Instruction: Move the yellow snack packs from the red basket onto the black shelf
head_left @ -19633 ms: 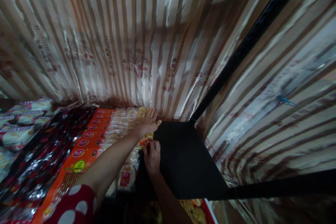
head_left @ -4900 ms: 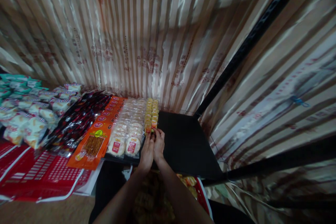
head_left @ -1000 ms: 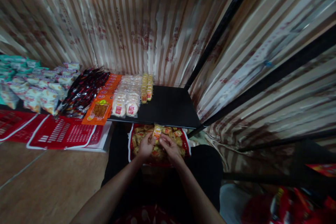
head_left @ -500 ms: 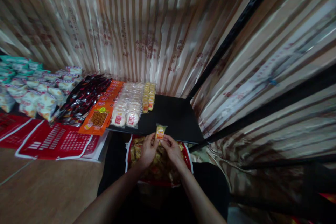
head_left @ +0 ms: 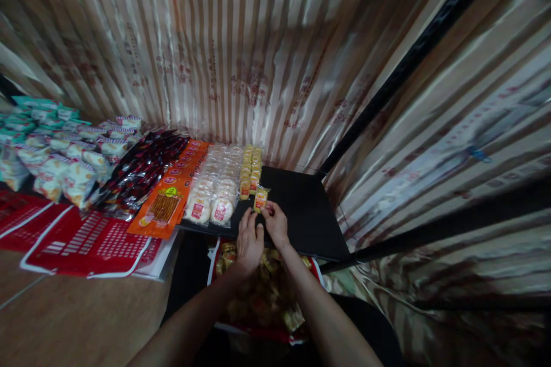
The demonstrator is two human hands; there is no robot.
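A small yellow snack packet (head_left: pixel 260 199) with an orange-red label is pinched at its lower right by my right hand (head_left: pixel 276 223), over the black shelf. My left hand (head_left: pixel 250 242) is just below and left of the packet, its fingers stretched forward and its thumb apart, holding nothing. Whether its fingertips touch the packet's lower edge I cannot tell. Just beyond the held packet, two rows of matching yellow packets (head_left: pixel 249 167) lie on the shelf. Beneath my forearms, a red bag with a white rim (head_left: pixel 319 274) holds many more yellow packets, partly hidden by my arms.
Left of the yellow rows lie clear-wrapped round white crackers (head_left: pixel 222 206), orange stick-snack packs (head_left: pixel 166 205), dark shiny packets (head_left: pixel 138 175) and white snack bags (head_left: pixel 77 178). The black shelf (head_left: pixel 301 206) ends near a black pole (head_left: pixel 370 106). A striped curtain (head_left: pixel 241 40) hangs behind.
The packet has moved up and away from above the bag to the shelf, near the yellow rows. My left hand has let go of it; my right hand keeps hold.
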